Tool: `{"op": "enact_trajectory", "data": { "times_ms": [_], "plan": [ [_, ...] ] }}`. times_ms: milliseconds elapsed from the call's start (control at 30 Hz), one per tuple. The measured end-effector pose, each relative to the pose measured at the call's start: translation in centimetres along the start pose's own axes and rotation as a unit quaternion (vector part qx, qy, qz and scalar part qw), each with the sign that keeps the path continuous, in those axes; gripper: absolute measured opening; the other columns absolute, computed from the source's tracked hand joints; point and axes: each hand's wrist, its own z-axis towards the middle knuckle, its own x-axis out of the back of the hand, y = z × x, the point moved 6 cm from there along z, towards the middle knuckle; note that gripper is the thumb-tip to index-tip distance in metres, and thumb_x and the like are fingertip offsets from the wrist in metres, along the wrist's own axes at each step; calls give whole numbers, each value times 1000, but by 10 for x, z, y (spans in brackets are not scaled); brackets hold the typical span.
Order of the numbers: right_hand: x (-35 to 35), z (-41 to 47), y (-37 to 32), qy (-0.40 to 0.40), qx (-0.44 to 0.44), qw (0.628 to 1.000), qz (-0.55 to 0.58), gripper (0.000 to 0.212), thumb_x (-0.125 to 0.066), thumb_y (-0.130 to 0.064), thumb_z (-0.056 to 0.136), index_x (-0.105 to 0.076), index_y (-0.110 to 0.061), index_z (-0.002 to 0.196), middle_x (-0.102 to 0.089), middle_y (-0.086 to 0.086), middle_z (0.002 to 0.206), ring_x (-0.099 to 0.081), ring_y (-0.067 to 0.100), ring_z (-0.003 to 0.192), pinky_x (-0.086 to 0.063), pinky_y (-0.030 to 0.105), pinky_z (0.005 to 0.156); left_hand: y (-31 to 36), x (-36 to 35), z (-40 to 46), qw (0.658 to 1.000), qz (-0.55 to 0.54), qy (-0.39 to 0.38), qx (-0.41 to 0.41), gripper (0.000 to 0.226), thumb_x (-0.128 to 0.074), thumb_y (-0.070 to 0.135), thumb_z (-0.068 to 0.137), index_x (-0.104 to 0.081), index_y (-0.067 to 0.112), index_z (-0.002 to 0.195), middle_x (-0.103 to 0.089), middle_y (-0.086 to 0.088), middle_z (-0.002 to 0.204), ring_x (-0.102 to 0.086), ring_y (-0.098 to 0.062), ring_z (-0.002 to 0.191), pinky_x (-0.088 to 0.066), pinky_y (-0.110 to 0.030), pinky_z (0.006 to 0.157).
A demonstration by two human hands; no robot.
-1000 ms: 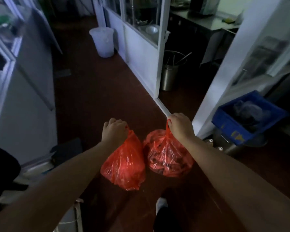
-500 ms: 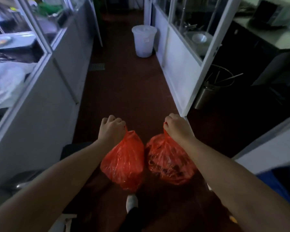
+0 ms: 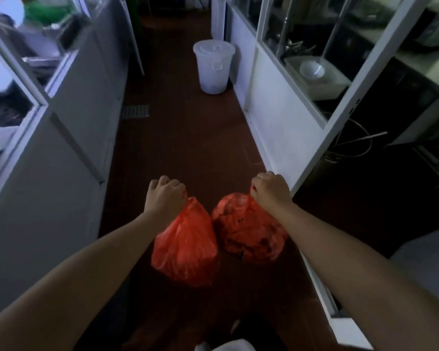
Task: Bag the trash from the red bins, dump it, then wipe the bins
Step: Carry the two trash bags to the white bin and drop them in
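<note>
Both hands are closed into fists, each gripping the gathered neck of a filled red bag. The left hand point(image 3: 165, 196) holds the left red bag point(image 3: 185, 245); the right hand point(image 3: 270, 192) holds the right red bag point(image 3: 249, 234). The two bags hang below the fists, clear of the floor point(image 3: 188, 143), side by side and touching or very nearly so (the contact line is too dim to confirm).

The relation governing the next move: a white lidded bin point(image 3: 214, 65) stands straight ahead at the far end of the corridor, well apart from the hands, close against the right-hand partition point(image 3: 271, 115). It lies slightly right of the midline, so the right hand is judged marginally nearer to it. The corridor's long axis runs directly from the hands toward that bin.

Judgement: bagging appears complete; the carry to dumping is in hand. Whether the white bin is the dump point cannot be told, and its lid appears closed.
</note>
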Motion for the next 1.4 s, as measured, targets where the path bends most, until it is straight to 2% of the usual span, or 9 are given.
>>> {"op": "enact_trajectory", "data": {
  "times_ms": [200,333,533,667,900,1000,1167,1400],
  "plan": [
    [-32,154,22,24,13,999,17,14,-61,-23,85,-70,-12,89,-65,8,95,-58,33,99,-42,44,84,-40,-36,139,1000,4,-19,17,25,-45,42,89,-66,28,90,-65,10,96,-52,-19,101,-38,-38,84],
    [-50,256,38,6,18,998,56,12,-64,-22,82,-68,-11,85,-65,8,91,-58,34,96,-44,44,83,-65,-48,223,999,7,-41,34,25,-45,40,92,-67,28,96,-65,9,100,-51,-19,103,-39,-38,87],
    [-63,412,52,7,39,998,55,12,-64,-23,81,-67,-12,84,-65,6,91,-58,32,95,-42,42,80,-114,-53,354,996,6,-50,74,24,-46,37,93,-66,25,97,-65,7,102,-51,-21,105,-39,-40,87],
    [-85,510,50,10,67,997,35,12,-65,-23,80,-68,-12,84,-65,6,90,-58,33,95,-41,41,79,-153,-76,442,996,14,-49,72,23,-46,38,94,-66,27,101,-64,9,104,-50,-19,105,-39,-37,88],
    [-110,681,54,27,34,999,5,8,-71,-21,75,-70,-13,76,-66,3,80,-59,32,86,-39,42,78,-235,-115,608,996,-15,-60,61,21,-46,38,94,-65,28,98,-63,11,103,-50,-18,107,-38,-37,89],
    [-110,751,54,36,36,999,-21,7,-71,-20,75,-70,-14,75,-66,3,79,-60,32,85,-39,41,77,-268,-122,676,998,-2,-58,29,21,-47,40,93,-65,30,98,-63,13,104,-49,-17,108,-37,-36,91],
    [-116,869,60,39,4,999,0,7,-69,-19,77,-71,-12,77,-67,4,79,-60,33,85,-38,41,76,-319,-131,787,998,-15,-58,30,24,-46,42,94,-65,29,99,-64,11,105,-49,-18,109,-37,-37,92],
    [-146,1035,78,68,-22,997,20,5,-72,-18,72,-69,-14,71,-67,2,74,-60,32,81,-35,39,76,-377,-166,948,998,-14,-54,37,19,-49,40,94,-64,29,98,-63,12,103,-50,-16,106,-38,-36,91]
  ]
}}
